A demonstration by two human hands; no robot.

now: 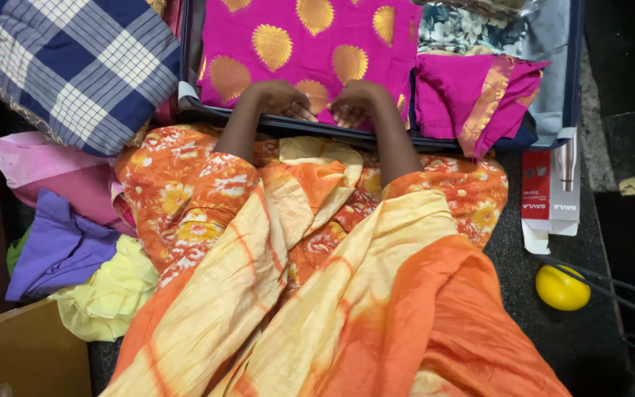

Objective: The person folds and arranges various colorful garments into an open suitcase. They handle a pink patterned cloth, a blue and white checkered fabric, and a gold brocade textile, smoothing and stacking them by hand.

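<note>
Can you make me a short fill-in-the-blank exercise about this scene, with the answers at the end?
1. Both hands, the left hand and the right hand, rest on a pink cloth patterned with ______ leaf shapes.
2. The pink cloth lies inside an open ______.
3. On the dark floor at the right, below the red and white box, lies a small ______ ball.
4. The checked cloth at the upper left is blue and ______.

Answers: gold; suitcase; yellow; white

Both forearms stretched forward, left hand (279, 98) and right hand (354, 101) close together, palms down, fingers curled.
</note>
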